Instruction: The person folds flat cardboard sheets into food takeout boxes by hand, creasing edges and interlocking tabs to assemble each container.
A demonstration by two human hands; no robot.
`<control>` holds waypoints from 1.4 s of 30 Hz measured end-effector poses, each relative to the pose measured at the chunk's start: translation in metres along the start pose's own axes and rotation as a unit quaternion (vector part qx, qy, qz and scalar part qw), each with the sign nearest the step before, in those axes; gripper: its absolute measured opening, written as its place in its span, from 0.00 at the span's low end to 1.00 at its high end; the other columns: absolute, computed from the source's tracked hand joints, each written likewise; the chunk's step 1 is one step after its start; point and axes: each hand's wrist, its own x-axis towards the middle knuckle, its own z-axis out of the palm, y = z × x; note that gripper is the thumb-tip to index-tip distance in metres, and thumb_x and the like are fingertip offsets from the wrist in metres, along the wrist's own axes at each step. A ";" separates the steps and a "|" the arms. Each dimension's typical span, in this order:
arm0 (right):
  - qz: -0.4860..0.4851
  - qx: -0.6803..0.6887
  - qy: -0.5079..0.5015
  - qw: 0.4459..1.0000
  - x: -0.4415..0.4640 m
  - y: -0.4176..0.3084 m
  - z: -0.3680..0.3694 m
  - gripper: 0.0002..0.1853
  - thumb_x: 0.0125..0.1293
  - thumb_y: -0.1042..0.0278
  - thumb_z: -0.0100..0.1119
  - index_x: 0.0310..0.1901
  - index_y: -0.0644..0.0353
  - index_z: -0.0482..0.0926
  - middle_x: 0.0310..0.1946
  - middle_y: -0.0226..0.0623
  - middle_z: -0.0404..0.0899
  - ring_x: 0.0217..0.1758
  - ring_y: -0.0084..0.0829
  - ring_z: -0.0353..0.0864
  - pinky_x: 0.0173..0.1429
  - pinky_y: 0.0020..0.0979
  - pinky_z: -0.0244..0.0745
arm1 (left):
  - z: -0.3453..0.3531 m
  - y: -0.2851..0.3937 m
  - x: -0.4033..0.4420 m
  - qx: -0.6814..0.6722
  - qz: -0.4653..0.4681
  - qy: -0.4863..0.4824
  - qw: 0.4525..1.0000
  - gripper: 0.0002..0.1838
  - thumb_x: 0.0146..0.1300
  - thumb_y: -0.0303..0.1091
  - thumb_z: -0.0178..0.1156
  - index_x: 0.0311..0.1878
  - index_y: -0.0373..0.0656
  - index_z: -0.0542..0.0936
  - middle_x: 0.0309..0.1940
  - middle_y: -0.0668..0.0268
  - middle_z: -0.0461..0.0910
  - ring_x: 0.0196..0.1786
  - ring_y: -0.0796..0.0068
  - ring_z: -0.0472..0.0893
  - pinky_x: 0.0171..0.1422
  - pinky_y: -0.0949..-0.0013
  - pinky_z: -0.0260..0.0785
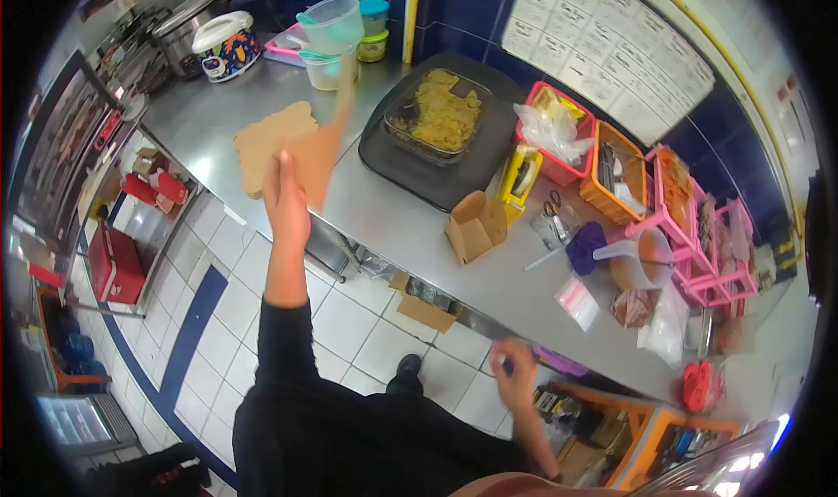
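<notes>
At the steel counter's front edge, my left hand [288, 202] holds a flat brown cardboard piece [327, 161], blurred by motion. Beneath and beside it lie more flat cardboard pieces [258, 148]. My right hand [513, 373] is low at the right, off the counter's edge, its fingers curled around something small and dark that I cannot make out. An opened-up cardboard box [476, 226] stands on the counter between the hands. Behind it a glass dish [404, 104] of yellowish food [447, 111] rests on a black board [378, 161].
Along the wall stand plastic tubs [332, 30], a patterned cooker [227, 50], a red basket [572, 172], an orange basket [596, 196] and pink racks [690, 261]. Toward the right lie a tape dispenser [521, 183], scissors [552, 213], a purple cloth [586, 249] and a measuring jug [642, 260].
</notes>
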 end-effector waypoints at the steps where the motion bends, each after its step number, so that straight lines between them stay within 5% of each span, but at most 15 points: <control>1: -0.037 0.031 0.006 0.999 0.023 -0.013 -0.004 0.13 0.55 0.77 0.68 0.43 0.63 0.81 0.47 0.45 0.83 0.53 0.44 0.81 0.61 0.42 0.72 | 0.001 0.020 -0.027 -0.093 -0.060 -0.080 0.991 0.25 0.78 0.45 0.45 0.68 0.37 0.67 0.68 0.52 0.68 0.70 0.63 0.68 0.73 0.60 0.58; 4: -0.160 0.158 0.081 0.971 0.082 -0.086 -0.017 0.31 0.59 0.72 0.65 0.65 0.63 0.71 0.63 0.50 0.73 0.70 0.49 0.67 0.73 0.44 0.59 | 0.024 0.031 -0.100 -0.405 -0.193 -0.324 0.833 0.29 0.78 0.52 0.35 0.72 0.42 0.64 0.73 0.50 0.59 0.76 0.52 0.59 0.78 0.48 0.50; 6: -0.159 0.227 0.108 0.955 0.090 -0.129 -0.022 0.32 0.59 0.71 0.67 0.66 0.64 0.70 0.63 0.49 0.73 0.68 0.46 0.70 0.71 0.42 0.62 | 0.053 0.040 -0.148 -0.467 -0.250 -0.404 0.746 0.31 0.75 0.54 0.43 0.71 0.42 0.63 0.75 0.49 0.54 0.76 0.49 0.57 0.77 0.46 0.52; 9: -0.081 0.276 0.079 0.954 0.062 -0.157 -0.029 0.34 0.58 0.69 0.69 0.67 0.64 0.70 0.63 0.48 0.73 0.65 0.43 0.73 0.67 0.38 0.67 | 0.070 0.041 -0.205 -0.586 -0.433 -0.322 0.605 0.40 0.68 0.62 0.49 0.73 0.42 0.60 0.75 0.46 0.55 0.76 0.50 0.58 0.77 0.46 0.53; 11: -0.173 0.103 0.156 0.967 0.033 -0.150 -0.045 0.32 0.59 0.70 0.68 0.66 0.63 0.71 0.61 0.47 0.74 0.63 0.43 0.75 0.64 0.37 0.70 | 0.101 0.089 -0.219 -0.583 -0.440 -0.453 0.512 0.52 0.61 0.72 0.47 0.74 0.37 0.54 0.72 0.47 0.60 0.73 0.52 0.63 0.75 0.52 0.56; 13: -0.211 0.020 0.207 0.955 -0.004 -0.146 -0.061 0.29 0.60 0.72 0.67 0.64 0.62 0.73 0.60 0.46 0.75 0.60 0.43 0.76 0.62 0.36 0.72 | 0.090 0.080 -0.225 -0.283 -0.374 -0.594 0.654 0.56 0.59 0.76 0.42 0.74 0.34 0.52 0.71 0.48 0.62 0.72 0.52 0.65 0.75 0.55 0.58; 17: -0.217 0.011 0.303 0.928 -0.081 -0.153 -0.087 0.20 0.59 0.80 0.62 0.55 0.64 0.81 0.49 0.42 0.81 0.52 0.41 0.80 0.57 0.35 0.74 | 0.103 0.115 -0.266 -0.244 -0.358 -0.671 0.602 0.54 0.59 0.72 0.48 0.73 0.32 0.54 0.68 0.51 0.65 0.70 0.55 0.69 0.73 0.58 0.60; 19: -0.226 -0.038 0.339 0.913 -0.123 -0.149 -0.100 0.19 0.57 0.82 0.61 0.52 0.65 0.83 0.44 0.40 0.83 0.48 0.39 0.80 0.54 0.33 0.74 | 0.096 0.118 -0.296 -0.322 -0.430 -0.611 0.581 0.52 0.60 0.68 0.51 0.73 0.32 0.56 0.68 0.52 0.66 0.69 0.58 0.69 0.73 0.58 0.60; 20: -0.159 -0.035 0.427 0.889 -0.143 -0.149 -0.098 0.15 0.58 0.83 0.62 0.48 0.64 0.85 0.38 0.37 0.83 0.39 0.32 0.79 0.46 0.30 0.73 | 0.092 0.126 -0.312 -0.378 -0.488 -0.557 0.555 0.45 0.61 0.57 0.62 0.71 0.34 0.60 0.66 0.56 0.69 0.68 0.65 0.71 0.71 0.60 0.62; 23: -0.059 0.004 0.606 0.793 -0.196 -0.146 -0.105 0.12 0.60 0.81 0.64 0.46 0.64 0.86 0.35 0.36 0.81 0.35 0.25 0.76 0.39 0.26 0.71 | 0.088 0.148 -0.366 -0.119 -0.234 -0.707 0.656 0.38 0.62 0.47 0.67 0.69 0.36 0.65 0.63 0.59 0.72 0.65 0.68 0.72 0.69 0.62 0.63; 24: -0.071 -0.034 0.636 0.768 -0.213 -0.149 -0.110 0.10 0.61 0.80 0.66 0.45 0.64 0.87 0.33 0.35 0.80 0.31 0.21 0.73 0.33 0.22 0.69 | 0.085 0.171 -0.389 -0.029 -0.187 -0.732 0.655 0.34 0.58 0.34 0.71 0.66 0.36 0.69 0.59 0.61 0.76 0.62 0.71 0.75 0.65 0.66 0.66; 27: -0.086 -0.105 0.631 0.764 -0.269 -0.163 -0.119 0.11 0.60 0.81 0.66 0.45 0.64 0.87 0.32 0.34 0.79 0.28 0.20 0.73 0.29 0.21 0.67 | 0.073 0.176 -0.428 0.003 -0.331 -0.781 0.530 0.32 0.58 0.33 0.70 0.64 0.36 0.71 0.57 0.62 0.77 0.59 0.73 0.75 0.61 0.68 0.69; 31: -0.184 -0.198 0.531 0.803 -0.336 -0.171 -0.133 0.15 0.53 0.88 0.60 0.41 0.62 0.87 0.35 0.35 0.77 0.26 0.22 0.73 0.28 0.22 0.68 | 0.054 0.213 -0.457 -0.181 -0.538 -0.703 0.429 0.27 0.66 0.36 0.60 0.65 0.34 0.69 0.53 0.59 0.79 0.58 0.71 0.79 0.60 0.66 0.72; 38: -0.139 -0.225 0.417 0.869 -0.424 -0.197 -0.137 0.16 0.48 0.91 0.57 0.36 0.63 0.86 0.41 0.40 0.72 0.32 0.25 0.77 0.33 0.24 0.75 | 0.037 0.242 -0.508 -0.146 -0.659 -0.625 0.392 0.24 0.65 0.34 0.59 0.62 0.34 0.71 0.49 0.59 0.81 0.48 0.71 0.84 0.48 0.70 0.77; 42: -0.119 -0.269 0.417 0.860 -0.454 -0.205 -0.143 0.15 0.49 0.90 0.59 0.37 0.64 0.86 0.41 0.43 0.71 0.32 0.27 0.76 0.33 0.25 0.75 | 0.038 0.249 -0.537 -0.024 -0.595 -0.681 0.426 0.22 0.64 0.32 0.62 0.60 0.35 0.73 0.48 0.60 0.82 0.46 0.72 0.84 0.46 0.70 0.78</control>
